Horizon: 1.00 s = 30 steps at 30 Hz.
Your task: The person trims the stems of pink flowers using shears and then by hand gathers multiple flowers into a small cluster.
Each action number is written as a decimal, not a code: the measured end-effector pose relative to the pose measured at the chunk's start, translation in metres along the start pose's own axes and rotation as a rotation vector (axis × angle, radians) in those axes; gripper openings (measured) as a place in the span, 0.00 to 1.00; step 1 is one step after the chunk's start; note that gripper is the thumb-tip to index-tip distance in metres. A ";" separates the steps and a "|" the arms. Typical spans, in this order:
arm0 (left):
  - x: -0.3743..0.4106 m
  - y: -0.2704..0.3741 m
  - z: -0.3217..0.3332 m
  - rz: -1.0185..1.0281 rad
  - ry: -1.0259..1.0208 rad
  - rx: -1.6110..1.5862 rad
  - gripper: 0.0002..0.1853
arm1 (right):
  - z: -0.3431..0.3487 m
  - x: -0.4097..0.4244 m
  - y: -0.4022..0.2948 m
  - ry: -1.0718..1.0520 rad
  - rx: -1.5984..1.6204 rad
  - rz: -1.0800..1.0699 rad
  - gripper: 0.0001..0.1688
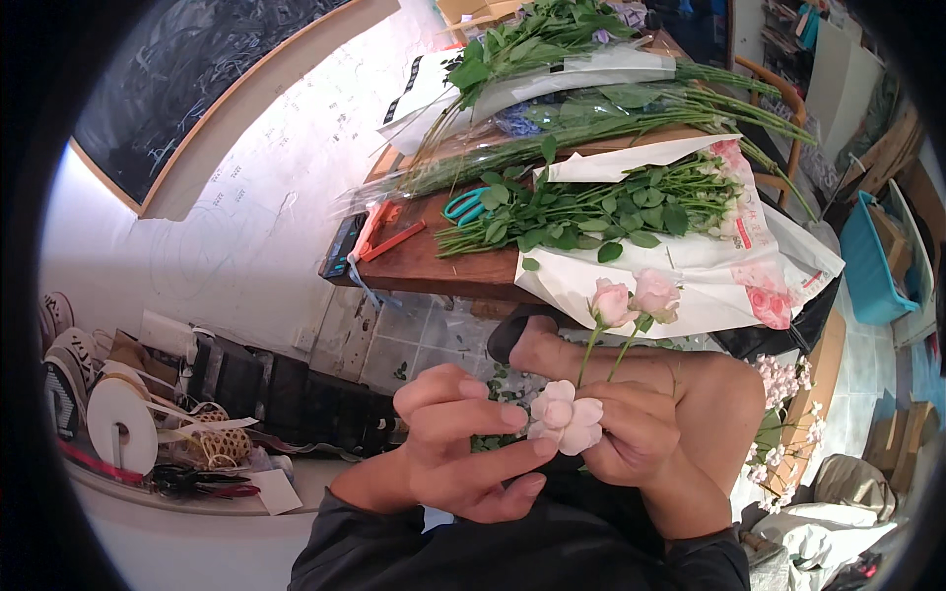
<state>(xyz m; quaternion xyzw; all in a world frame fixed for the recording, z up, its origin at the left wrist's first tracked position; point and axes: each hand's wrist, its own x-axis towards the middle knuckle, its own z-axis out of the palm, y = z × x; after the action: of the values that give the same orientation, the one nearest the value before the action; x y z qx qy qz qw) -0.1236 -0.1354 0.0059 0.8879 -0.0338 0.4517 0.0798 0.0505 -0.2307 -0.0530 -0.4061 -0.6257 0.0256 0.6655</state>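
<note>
My right hand (637,434) is closed around a pale pink rose (566,415) just below its bloom. The outer petals of this rose are spread wide around a tight centre. Two more pink roses (612,301) rise on green stems from behind the same hand, which appears to hold them too. My left hand (462,442) has its fingers apart at the left side of the open bloom. One of its fingertips lies at the petal edge; whether it presses on the petal I cannot tell.
A wooden table (473,272) bears rose stems (591,207) on white wrapping paper (628,295), teal-handled scissors (465,207), an orange tool (392,236) and wrapped greenery. Left, a shelf holds a ribbon spool (122,425) and black-handled tools. Small pink flowers (783,384) stand right of my bent leg.
</note>
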 end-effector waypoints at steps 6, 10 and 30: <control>0.006 0.001 0.001 -0.086 -0.051 -0.073 0.19 | 0.000 -0.001 0.005 -0.008 -0.008 -0.064 0.08; 0.006 0.003 0.003 -0.024 -0.090 -0.007 0.21 | -0.001 0.001 0.006 0.005 -0.002 -0.076 0.08; -0.008 0.001 0.008 0.041 0.034 0.052 0.18 | -0.001 0.001 0.001 0.045 -0.003 -0.077 0.14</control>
<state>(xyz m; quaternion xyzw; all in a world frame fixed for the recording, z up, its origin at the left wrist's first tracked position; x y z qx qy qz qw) -0.1220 -0.1377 -0.0050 0.8810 -0.0390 0.4690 0.0480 0.0517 -0.2300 -0.0527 -0.3832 -0.6256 -0.0101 0.6794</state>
